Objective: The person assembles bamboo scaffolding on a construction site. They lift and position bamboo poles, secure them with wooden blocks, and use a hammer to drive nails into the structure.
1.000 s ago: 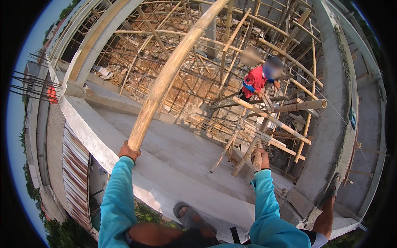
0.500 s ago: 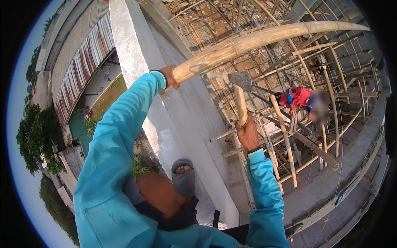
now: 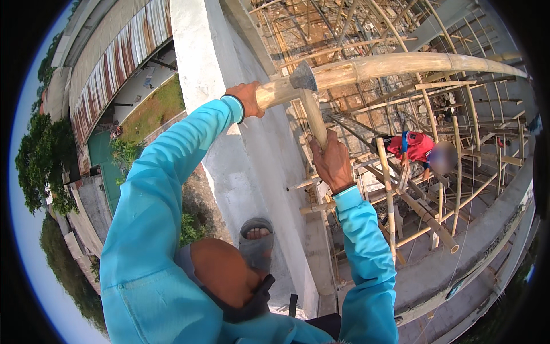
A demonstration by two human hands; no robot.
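Note:
My left hand is wrapped round the near end of a thick, pale bamboo pole. The pole reaches far to the right, over the drop beside the wall. In my right hand is a hatchet, gripped low on its wooden handle. Its grey metal head lies over the pole, a short way right of my left hand. Whether the blade has bitten into the bamboo I cannot tell. Both my arms wear turquoise sleeves.
My sandalled foot stands on the narrow concrete wall. Lower on the right is bamboo scaffolding, where a person in red bends. A curved concrete ledge runs beyond. On the left are a rusty metal roof and trees.
The hatchet has come up and left, from below the pole to its surface. My left hand still grips the pole's end, and the whole view has shifted slightly.

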